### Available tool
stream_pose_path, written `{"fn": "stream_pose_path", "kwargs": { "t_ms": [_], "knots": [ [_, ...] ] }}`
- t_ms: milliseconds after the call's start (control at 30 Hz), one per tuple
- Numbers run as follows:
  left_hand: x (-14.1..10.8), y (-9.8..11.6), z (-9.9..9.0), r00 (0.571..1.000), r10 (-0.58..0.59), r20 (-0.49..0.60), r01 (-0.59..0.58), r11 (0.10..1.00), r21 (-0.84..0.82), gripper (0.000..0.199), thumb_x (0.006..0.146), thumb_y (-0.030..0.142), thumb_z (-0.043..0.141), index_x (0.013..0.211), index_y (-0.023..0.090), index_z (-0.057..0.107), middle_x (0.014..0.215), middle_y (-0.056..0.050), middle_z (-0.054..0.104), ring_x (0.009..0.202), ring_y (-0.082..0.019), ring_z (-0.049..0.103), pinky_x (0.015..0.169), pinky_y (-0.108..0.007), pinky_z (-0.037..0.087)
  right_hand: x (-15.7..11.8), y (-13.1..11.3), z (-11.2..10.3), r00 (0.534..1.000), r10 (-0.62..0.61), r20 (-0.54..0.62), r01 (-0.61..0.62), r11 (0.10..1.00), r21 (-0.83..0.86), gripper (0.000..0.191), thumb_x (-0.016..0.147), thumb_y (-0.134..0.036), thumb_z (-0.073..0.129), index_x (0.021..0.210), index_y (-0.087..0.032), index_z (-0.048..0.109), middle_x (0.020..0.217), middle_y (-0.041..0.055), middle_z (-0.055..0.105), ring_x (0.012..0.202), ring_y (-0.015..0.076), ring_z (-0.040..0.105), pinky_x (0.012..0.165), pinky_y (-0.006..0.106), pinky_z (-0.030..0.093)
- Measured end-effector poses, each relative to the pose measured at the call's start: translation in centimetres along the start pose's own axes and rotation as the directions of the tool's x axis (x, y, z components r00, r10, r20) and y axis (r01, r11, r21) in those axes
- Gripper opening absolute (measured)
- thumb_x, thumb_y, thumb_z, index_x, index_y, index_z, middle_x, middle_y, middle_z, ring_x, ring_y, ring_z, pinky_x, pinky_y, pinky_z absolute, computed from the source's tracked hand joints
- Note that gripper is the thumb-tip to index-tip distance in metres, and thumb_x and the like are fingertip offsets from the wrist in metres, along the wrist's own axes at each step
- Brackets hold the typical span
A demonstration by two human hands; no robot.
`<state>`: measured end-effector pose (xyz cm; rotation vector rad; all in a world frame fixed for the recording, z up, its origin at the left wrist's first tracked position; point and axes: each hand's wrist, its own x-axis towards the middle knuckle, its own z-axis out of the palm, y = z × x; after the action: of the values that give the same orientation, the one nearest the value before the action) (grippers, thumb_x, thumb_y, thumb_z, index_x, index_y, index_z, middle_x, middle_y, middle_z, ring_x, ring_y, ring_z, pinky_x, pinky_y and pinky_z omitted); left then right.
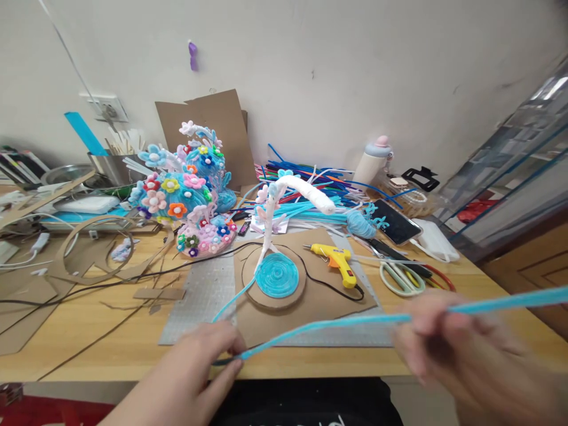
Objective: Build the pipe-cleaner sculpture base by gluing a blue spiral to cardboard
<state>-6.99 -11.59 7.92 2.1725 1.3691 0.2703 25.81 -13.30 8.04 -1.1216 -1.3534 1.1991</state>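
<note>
A light blue pipe cleaner [328, 324] stretches between my two hands, above the front edge of the table. My left hand [204, 358] pinches it near one end between thumb and fingers. Further along, my right hand [457, 349], smeared by motion, has its fingers closed round it, and the strand runs on past the right edge. Beyond my hands, a blue spiral coil [277, 275] lies on a round cardboard disc [270, 303]. From this coil a blue strand [235, 299] leads down behind my left hand. A white wrapped stem [268, 219] with a bent top rises beside the coil.
A yellow glue gun [337, 263] rests on cardboard right of the disc, its black cord crossing the table. Scissors [402, 278] and a phone [394, 222] lie further right. Flower-covered blue pieces [177, 198] stand left of the stem; many pipe cleaners [306, 207] lie behind it.
</note>
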Motion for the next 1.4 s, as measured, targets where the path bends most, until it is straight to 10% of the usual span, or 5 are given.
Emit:
{"fn": "stream_pose_path", "kwargs": {
  "t_ms": [367, 600, 767, 933, 1400],
  "knots": [
    [-0.6, 2.7, -3.9, 0.927, 0.303, -0.223, -0.314, 0.949, -0.015, 0.07, 0.083, 0.037, 0.065, 0.144, 0.04, 0.032, 0.145, 0.0, 0.045, 0.131, -0.026, 0.045, 0.101, -0.033, 0.047, 3.2, -1.8, 9.5, 0.877, -0.239, 0.417, 0.303, 0.948, -0.094, 0.017, 0.091, -0.035, 0.051, 0.09, -0.03, 0.067, 0.077, -0.0002, 0.066, 0.071, 0.0154, 0.062, 0.067, 0.027, 0.05],
    [2.5, 6.2, -4.3, 0.942, 0.182, -0.281, -0.298, 0.838, -0.456, 0.016, 0.09, 0.028, 0.056, 0.086, 0.025, 0.071, 0.09, 0.0, 0.07, 0.086, -0.016, 0.065, 0.076, -0.022, 0.053, 4.7, -1.8, 12.8, 0.783, -0.306, 0.541, 0.341, 0.939, 0.037, 0.016, 0.092, -0.036, 0.048, 0.092, -0.029, 0.062, 0.091, -0.002, 0.065, 0.079, 0.0166, 0.061, 0.072, 0.028, 0.051],
    [2.3, 4.7, -4.3, 0.97, -0.017, -0.242, -0.149, 0.747, -0.648, 0.023, 0.09, 0.038, 0.056, 0.086, 0.024, 0.073, 0.076, -0.001, 0.067, 0.073, -0.015, 0.061, 0.067, -0.022, 0.051, 7.7, -1.5, 10.7, 0.732, -0.075, 0.677, 0.527, 0.692, -0.493, 0.025, 0.098, -0.033, 0.043, 0.095, -0.027, 0.066, 0.085, -0.0051, 0.069, 0.079, 0.011, 0.064, 0.069, 0.019, 0.047],
    [0.8, 1.8, -2.7, 0.96, -0.258, -0.113, 0.07, 0.606, -0.792, 0.039, 0.085, 0.057, 0.058, 0.107, 0.027, 0.068, 0.06, 0.004, 0.043, 0.052, -0.009, 0.039, 0.044, -0.016, 0.035, 16.4, 1.3, 5.5, 0.933, -0.087, 0.348, 0.352, 0.413, -0.84, 0.028, 0.092, -0.016, 0.041, 0.085, -0.014, 0.067, 0.083, 0.0108, 0.068, 0.08, 0.0212, 0.059, 0.068, 0.029, 0.04],
    [1.9, 1.1, -2.2, 0.985, -0.158, -0.062, 0.082, 0.765, -0.639, 0.031, 0.087, 0.051, 0.055, 0.077, 0.024, 0.067, 0.07, 0.001, 0.058, 0.068, -0.015, 0.05, 0.063, -0.024, 0.041, 27.6, 4.5, 5.0, 0.894, -0.076, 0.442, 0.448, 0.101, -0.888, 0.021, 0.089, -0.019, 0.053, 0.101, -0.014, 0.069, 0.117, 0.0157, 0.063, 0.112, 0.0265, 0.048, 0.095, 0.039, 0.028]
  ]
}}
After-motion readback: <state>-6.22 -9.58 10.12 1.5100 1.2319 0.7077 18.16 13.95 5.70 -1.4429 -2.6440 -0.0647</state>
